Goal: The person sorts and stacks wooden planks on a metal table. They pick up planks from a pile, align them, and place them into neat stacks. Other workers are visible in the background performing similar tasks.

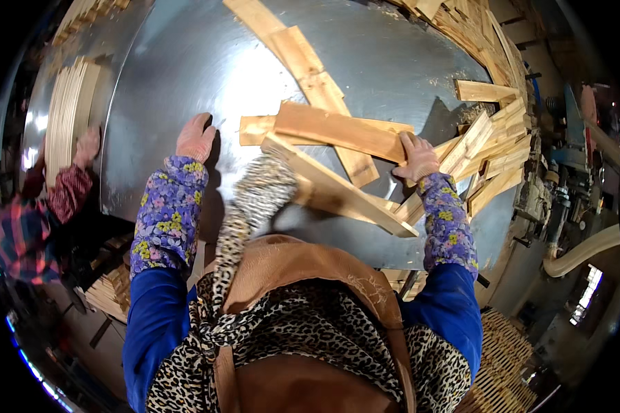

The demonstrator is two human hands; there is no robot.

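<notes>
My right hand (418, 159) is closed around the right end of a flat, reddish-brown wooden board (337, 129). That board lies across other planks. Under it, a pale plank (255, 131) sticks out on the left, and a long plank (355, 162) runs up toward the far side. Closer to me, another board (337, 182) slants down to the right, beside the loose end of my leopard-print scarf (265, 186). My left hand (195, 139) is apart from the wood, over the metal tabletop (155, 89), its fingers loosely extended and holding nothing.
A heap of loose wood pieces (492, 148) covers the table's right side, with more planks (468, 34) behind it. At the left, a co-worker's hand (87, 146) touches a stack of thin strips (71, 110). Machinery (551, 199) stands beyond the right edge.
</notes>
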